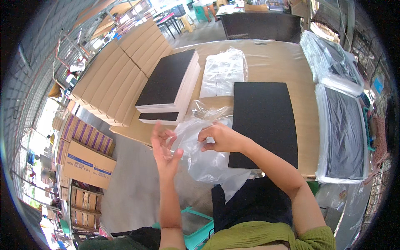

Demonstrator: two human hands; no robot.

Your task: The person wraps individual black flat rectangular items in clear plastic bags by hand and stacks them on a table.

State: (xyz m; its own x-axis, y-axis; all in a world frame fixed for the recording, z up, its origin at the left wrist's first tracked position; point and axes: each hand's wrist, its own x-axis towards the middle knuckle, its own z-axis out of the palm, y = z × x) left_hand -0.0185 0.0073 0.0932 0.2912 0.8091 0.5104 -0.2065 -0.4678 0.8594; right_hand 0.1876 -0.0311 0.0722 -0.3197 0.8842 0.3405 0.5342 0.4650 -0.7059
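Observation:
My right hand [221, 138] is closed, its thumb and fingers pinching a clear plastic bag [204, 164] that hangs crumpled over the table's near edge. To the left of the bag, my left hand [165, 148] is raised with its fingers apart and holds nothing. A large black board [264, 121] lies flat on the table, just right of the bag and partly beneath my right forearm. Beyond the left hand is a stack of black-topped boards with white edges [168, 81]. A pile of flat clear plastic bags [223, 74] rests beyond the bag in my hand.
Brown-wrapped packs [108, 83] stand in rows along the table's left side. Plastic-wrapped black boards [343, 135] are piled at the right. Cardboard boxes [89, 162] and a wooden pallet [85, 206] are on the left; a teal plastic stool [196, 227] is below my left forearm.

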